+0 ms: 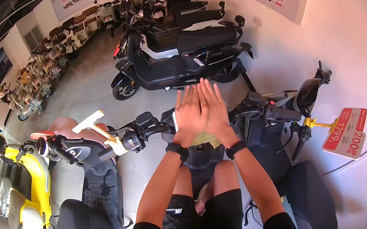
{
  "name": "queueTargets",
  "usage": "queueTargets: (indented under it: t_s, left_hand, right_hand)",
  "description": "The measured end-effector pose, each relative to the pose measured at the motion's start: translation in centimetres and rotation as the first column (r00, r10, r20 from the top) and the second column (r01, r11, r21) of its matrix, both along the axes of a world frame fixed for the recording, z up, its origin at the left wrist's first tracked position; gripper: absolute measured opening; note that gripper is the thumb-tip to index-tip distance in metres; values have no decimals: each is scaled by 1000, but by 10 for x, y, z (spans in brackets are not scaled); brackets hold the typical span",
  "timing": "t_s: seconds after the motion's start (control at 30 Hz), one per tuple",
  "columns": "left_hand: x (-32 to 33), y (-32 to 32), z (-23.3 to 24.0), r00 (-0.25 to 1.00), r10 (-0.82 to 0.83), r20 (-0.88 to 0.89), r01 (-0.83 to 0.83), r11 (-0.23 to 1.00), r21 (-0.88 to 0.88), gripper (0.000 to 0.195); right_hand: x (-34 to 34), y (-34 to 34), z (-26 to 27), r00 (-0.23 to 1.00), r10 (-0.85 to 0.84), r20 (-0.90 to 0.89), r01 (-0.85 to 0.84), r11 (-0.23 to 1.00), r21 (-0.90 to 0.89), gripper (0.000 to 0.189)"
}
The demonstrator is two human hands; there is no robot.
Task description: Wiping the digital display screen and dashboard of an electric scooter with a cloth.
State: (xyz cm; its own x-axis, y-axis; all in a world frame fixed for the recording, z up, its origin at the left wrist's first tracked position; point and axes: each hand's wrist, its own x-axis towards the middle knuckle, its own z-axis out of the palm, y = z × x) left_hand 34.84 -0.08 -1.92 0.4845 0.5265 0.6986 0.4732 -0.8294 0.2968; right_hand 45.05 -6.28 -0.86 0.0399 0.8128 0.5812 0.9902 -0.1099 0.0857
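My left hand (190,118) and my right hand (215,113) lie flat side by side, backs up, over the middle of an electric scooter's handlebar. Their fingers point forward, and the hands overlap where they meet. Just behind them, a yellowish-green cloth (205,139) shows on the scooter's front panel. A pale edge peeks out at the left hand's side; what it belongs to is hidden, as are both palms. The left handlebar grip (112,152) and the right handlebar grip (282,113) stand free on either side.
Close by on the left is a scooter with a dark footboard (99,185), then a yellow scooter (32,174). At right, a printed price sign (345,134) is clamped to another scooter. Black scooters (178,57) stand ahead. A person (0,89) is far left beside parked scooters.
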Motion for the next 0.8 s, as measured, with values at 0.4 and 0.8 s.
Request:
queueTargets:
  t_s: [0.4,0.8]
  left_hand:
    - [20,30,25,966,44,-256,-123,946,-300,58]
    - [23,42,33,966,-9,-259,-118,874,-471,62]
  right_hand:
    - [24,35,4,1000,-5,24,5,1000,-8,75]
    - [28,47,17,993,-116,34,121,944,-307,85]
